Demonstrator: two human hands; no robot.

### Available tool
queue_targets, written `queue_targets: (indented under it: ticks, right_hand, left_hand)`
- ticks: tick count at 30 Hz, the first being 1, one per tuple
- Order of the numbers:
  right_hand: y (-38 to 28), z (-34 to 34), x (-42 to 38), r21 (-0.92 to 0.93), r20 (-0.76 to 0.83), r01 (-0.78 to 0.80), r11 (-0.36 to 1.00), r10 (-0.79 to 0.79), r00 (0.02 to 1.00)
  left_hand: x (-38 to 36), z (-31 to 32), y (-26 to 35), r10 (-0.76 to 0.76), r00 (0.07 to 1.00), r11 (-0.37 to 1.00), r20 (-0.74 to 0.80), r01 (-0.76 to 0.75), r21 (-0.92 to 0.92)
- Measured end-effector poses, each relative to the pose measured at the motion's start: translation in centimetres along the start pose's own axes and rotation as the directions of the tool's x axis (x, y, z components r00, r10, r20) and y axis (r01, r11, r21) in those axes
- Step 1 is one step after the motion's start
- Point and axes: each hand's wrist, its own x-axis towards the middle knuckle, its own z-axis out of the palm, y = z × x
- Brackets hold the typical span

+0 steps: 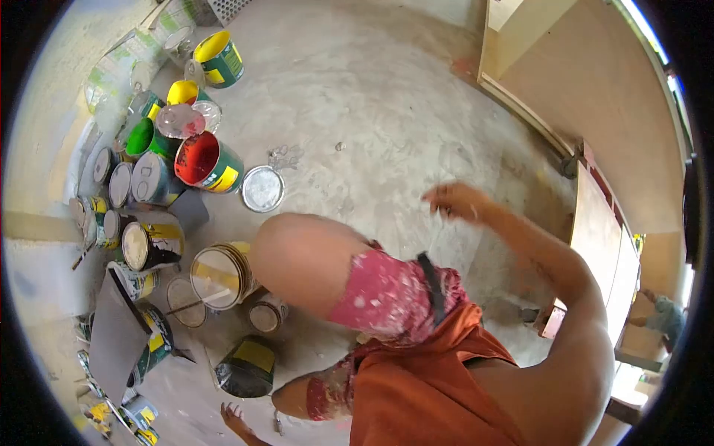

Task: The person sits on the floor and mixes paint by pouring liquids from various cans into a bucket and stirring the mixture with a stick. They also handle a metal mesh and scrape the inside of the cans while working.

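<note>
My right hand hangs in the air over the bare floor, right of my raised knee. Its fingers are loosely bent and apart, with nothing seen in them. At the lower left edge my left hand has its fingers spread, holding nothing that I can see. Nearest to it is a dark bucket with a yellow patch. Beyond my knee stand an open white-rimmed paint bucket with a stick across it and a small round can. A round silver lid lies on the floor.
Paint cans crowd the left wall, among them a red-lined can, a green-lined can and a yellow-lined can. A grey panel leans over the lower cans. Wooden boards stand at right; another person is partly visible behind.
</note>
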Motion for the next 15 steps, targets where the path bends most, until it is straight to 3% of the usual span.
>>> queue_targets:
  ticks: [2,3,5,8,14,15]
  right_hand:
    - [-2.2,-5.1,5.5,-0.239,-0.283,-0.066,0.969,-0.004,0.959]
    - [-2.2,-7.4,8.5,-0.186,-0.366,-0.083,0.979,0.009,0.931]
    - [-2.1,-12.9,15.7,-0.151,-0.476,-0.084,0.985,0.002,0.879]
    - [-2.2,-20.6,27.9,-0.155,-0.491,-0.007,0.988,-0.071,0.868]
    - [-14.2,-31.1,48.0,-0.095,-0.474,0.147,0.985,-0.174,0.863]
    - [-15.7,-33.0,51.7,-0.097,-0.551,0.178,0.979,-0.202,0.809]
  left_hand:
    - [-0.5,0.0,3.0,0.02,0.998,0.981,-0.051,-0.01,0.196]
    - [-1.7,-0.4,4.4,0.018,0.999,0.98,-0.048,-0.008,0.199]
    - [-2.8,0.8,6.5,0.257,0.957,0.745,0.135,-0.285,0.603]
    - [-4.8,12.0,14.6,0.235,0.968,0.749,0.083,-0.235,0.62]
    - [-1.0,35.0,31.2,0.183,0.979,0.743,0.085,-0.195,0.64]
    - [-0.2,38.5,33.9,0.175,0.98,0.733,0.096,-0.195,0.652]
